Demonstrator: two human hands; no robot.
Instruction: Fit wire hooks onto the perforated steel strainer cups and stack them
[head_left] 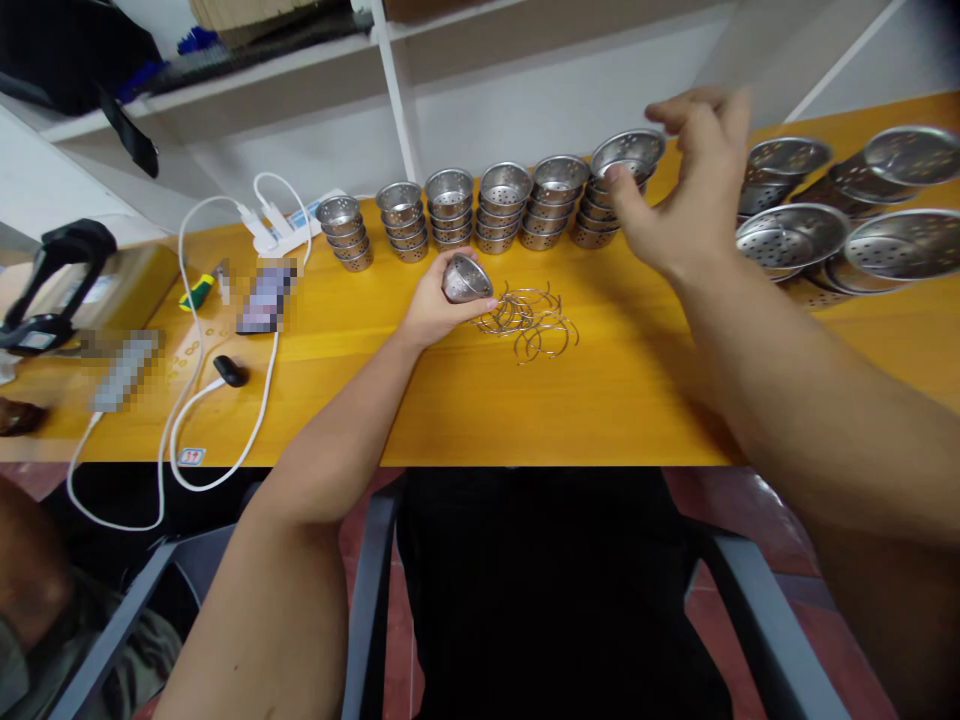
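My left hand (435,305) holds a small perforated metal cup (466,280) tilted over the table, thumb along its lower side. Just right of it lies a loose heap of thin metal wire rings (536,318). Farther right, my right hand (694,180) reaches to the end stack of cups. Its thumb and fingers span the rim of a tilted perforated cup (630,150) at the top of that stack (595,235); blur hides the exact finger contact. Other cup stacks, such as one at the middle (502,215), stand in a row at the back.
Larger-looking cup stacks (791,240) stand at the right. On the left are a power strip (289,230), white cables, a phone (266,298), a green-and-yellow tool (198,292) and a cardboard box (142,285). A shelf (480,100) rises behind the table. Another person's arm (30,560) shows lower left.
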